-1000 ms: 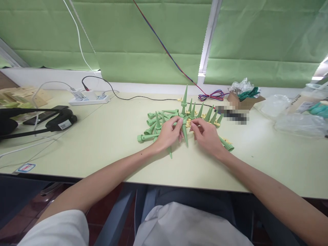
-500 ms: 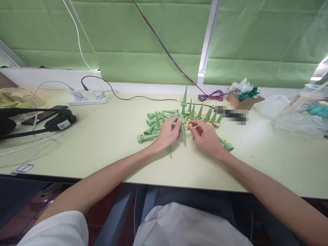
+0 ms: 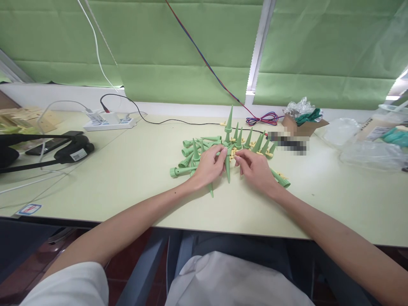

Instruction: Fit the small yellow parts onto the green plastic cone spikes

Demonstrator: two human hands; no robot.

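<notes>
My left hand [image 3: 208,165] is closed, with thumb and fingers pinching a green plastic watering spike [image 3: 228,171] whose pointed end hangs down toward me. Close to its right, my right hand [image 3: 257,171] pinches a small yellow valve [image 3: 236,155], partly covered by the fingertips. Behind both hands, several green spikes [image 3: 249,139] stand point up among scattered small yellow pieces. Other spikes [image 3: 182,171] lie on their sides to the left, and a few [image 3: 281,178] rest by my right wrist. A taller spike [image 3: 229,123] rises at the back of the group.
A white power strip [image 3: 110,122], a black headset [image 3: 75,151] and a phone occupy the table's left side. Bundled red-blue wire [image 3: 263,119], an open cardboard box [image 3: 310,128] and a plastic cup [image 3: 374,125] with clear bags stand at the back right.
The held spike has turned slightly, its tip shifting a little left. My right fingertips have curled a bit and stay beside it with the yellow valve.
</notes>
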